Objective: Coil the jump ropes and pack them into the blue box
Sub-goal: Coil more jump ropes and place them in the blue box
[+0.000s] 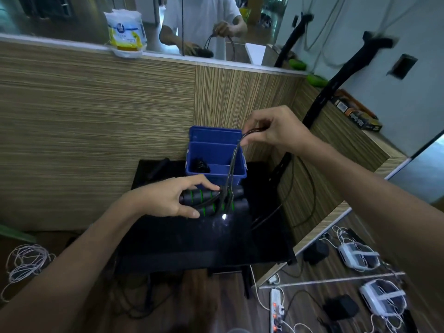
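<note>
Left hand (173,198) is clamped around the two black handles (213,200) with green rings, holding them side by side on the dark tabletop (192,241), just in front of the blue box (216,152). Right hand (271,131) is up above the box's right rim, pinching a loop of the rope (234,162) between thumb and fingertips; the cord runs taut from that pinch down to the handles. More rope trails off the right of the tabletop in a loose curve.

This looks like the winding stage, mid-coil. To do it well: keep the handles pinned together so they act as the core, lay each turn snug beside the previous one rather than crossing, and feed the slack in from the right so it does not snag on the tabletop's edge or the box rim.

The box stands open, lid up behind it, with a divider inside. The left compartment holds a dark bundle (200,165), probably a rope already coiled, though it is too dark to be sure. The right compartment shows nothing I can make out.
</note>
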